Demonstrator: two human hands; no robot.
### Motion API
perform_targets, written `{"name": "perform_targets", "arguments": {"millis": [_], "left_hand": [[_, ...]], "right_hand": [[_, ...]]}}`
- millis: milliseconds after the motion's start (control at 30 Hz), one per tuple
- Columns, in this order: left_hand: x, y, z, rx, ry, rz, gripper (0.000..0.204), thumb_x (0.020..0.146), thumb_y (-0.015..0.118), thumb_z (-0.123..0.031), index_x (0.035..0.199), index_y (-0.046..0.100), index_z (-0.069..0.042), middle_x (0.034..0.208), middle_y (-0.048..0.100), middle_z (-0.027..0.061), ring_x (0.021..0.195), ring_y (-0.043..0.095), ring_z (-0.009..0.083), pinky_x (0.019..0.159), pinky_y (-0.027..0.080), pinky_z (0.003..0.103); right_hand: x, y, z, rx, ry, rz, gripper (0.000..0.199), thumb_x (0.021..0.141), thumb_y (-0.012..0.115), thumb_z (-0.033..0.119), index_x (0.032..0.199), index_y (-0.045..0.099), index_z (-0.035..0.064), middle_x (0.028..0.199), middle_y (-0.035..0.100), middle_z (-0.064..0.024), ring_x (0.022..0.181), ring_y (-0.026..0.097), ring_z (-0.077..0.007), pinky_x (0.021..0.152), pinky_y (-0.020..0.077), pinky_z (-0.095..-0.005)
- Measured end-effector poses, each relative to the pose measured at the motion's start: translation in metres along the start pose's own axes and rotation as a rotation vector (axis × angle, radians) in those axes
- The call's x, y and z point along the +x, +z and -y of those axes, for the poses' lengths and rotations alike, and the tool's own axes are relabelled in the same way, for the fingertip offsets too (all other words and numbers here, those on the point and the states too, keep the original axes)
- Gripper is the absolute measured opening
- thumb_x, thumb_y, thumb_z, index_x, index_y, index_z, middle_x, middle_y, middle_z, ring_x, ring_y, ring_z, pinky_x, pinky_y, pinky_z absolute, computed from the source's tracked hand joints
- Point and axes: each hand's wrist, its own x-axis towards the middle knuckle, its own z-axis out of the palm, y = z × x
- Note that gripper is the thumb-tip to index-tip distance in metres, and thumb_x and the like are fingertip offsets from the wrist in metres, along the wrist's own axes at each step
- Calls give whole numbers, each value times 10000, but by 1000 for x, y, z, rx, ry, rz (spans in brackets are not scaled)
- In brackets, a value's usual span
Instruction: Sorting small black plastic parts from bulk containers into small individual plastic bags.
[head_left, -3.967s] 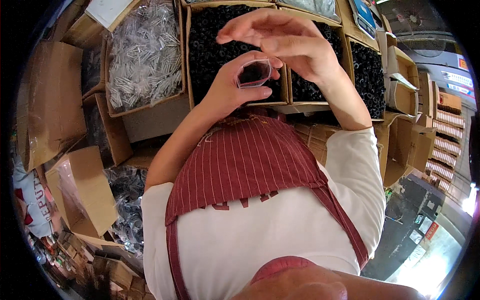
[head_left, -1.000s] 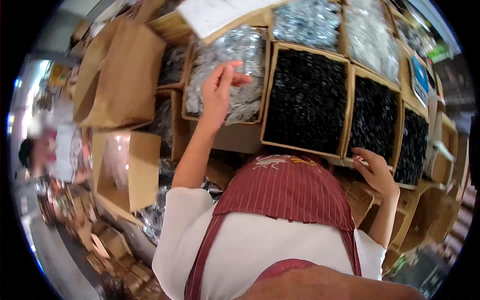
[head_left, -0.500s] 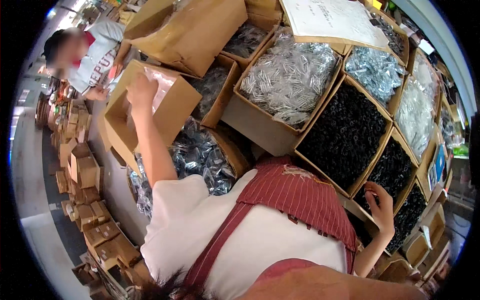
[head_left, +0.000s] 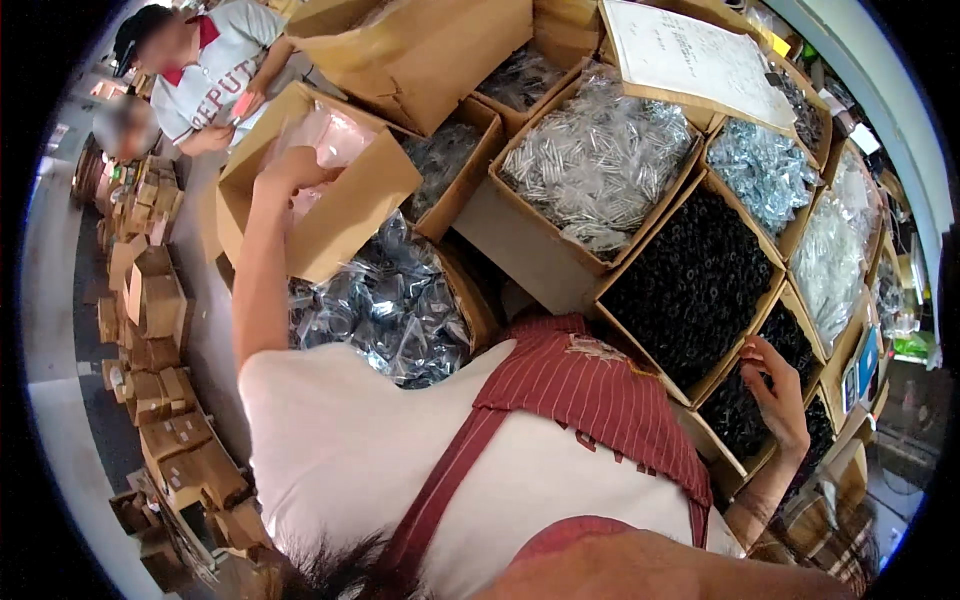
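At the left, my left hand [head_left: 290, 172] reaches into an open cardboard box [head_left: 345, 222] holding pink, clear-wrapped plastic bags [head_left: 340, 138]. Its fingers curl down against the bags; the fingertips are hidden, so what they grip does not show. On the right, my right hand [head_left: 778, 395] hovers over a carton of small black ring-like parts [head_left: 735, 412]. The thumb and fingers of that hand are bent but apart, with nothing visible between them. A larger carton of black rings [head_left: 690, 280] lies just beyond it.
Bagged dark parts [head_left: 395, 310] fill a carton below the pink-bag box. Farther off are cartons of bagged silver pieces [head_left: 600, 160] and bluish packets [head_left: 760, 165], with a written sheet [head_left: 690, 60] above. A co-worker [head_left: 215, 75] stands at far left, beyond stacked boxes [head_left: 155, 300].
My left hand has gone lower into the pink-bag box, its elbow swinging left. My right hand has shifted slightly over the black parts. The whole view has turned a little.
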Motion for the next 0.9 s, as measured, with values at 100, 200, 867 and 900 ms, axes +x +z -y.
{"name": "perform_targets", "arguments": {"millis": [100, 200, 867, 900], "left_hand": [[43, 35, 48, -19, 245, 44, 444, 852, 693, -416, 865, 671, 28, 730, 687, 148, 596, 681, 257, 531, 547, 391], [41, 27, 49, -335, 383, 17, 386, 932, 631, -358, 871, 655, 23, 686, 662, 91, 610, 667, 221, 540, 536, 337], [-128, 38, -141, -1646, 1021, -52, 386, 1022, 534, -234, 1291, 570, 40, 1280, 623, 207, 1115, 658, 330, 860, 561, 359], [-142, 46, -160, -1639, 1070, 40, 397, 1024, 528, -218, 1319, 543, 46, 1327, 590, 218, 1134, 644, 354, 878, 562, 374]], "right_hand": [[8, -3, -8, 12, -46, 6, 358, 921, 621, -6, 1278, 583, -3, 1064, 686, -126, 945, 650, -192, 859, 512, -329], [12, 0, 4, -47, -60, 78, 306, 921, 623, 12, 1226, 612, -20, 1059, 689, -134, 949, 655, -184, 855, 513, -322], [90, 51, 94, 319, -415, 123, 582, 969, 642, 157, 1468, 380, 10, 1291, 596, -159, 937, 648, -158, 868, 515, -324], [99, 60, 102, 439, -446, 154, 568, 986, 630, 210, 1457, 391, 2, 1287, 598, -153, 946, 644, -154, 882, 511, -325]]}}
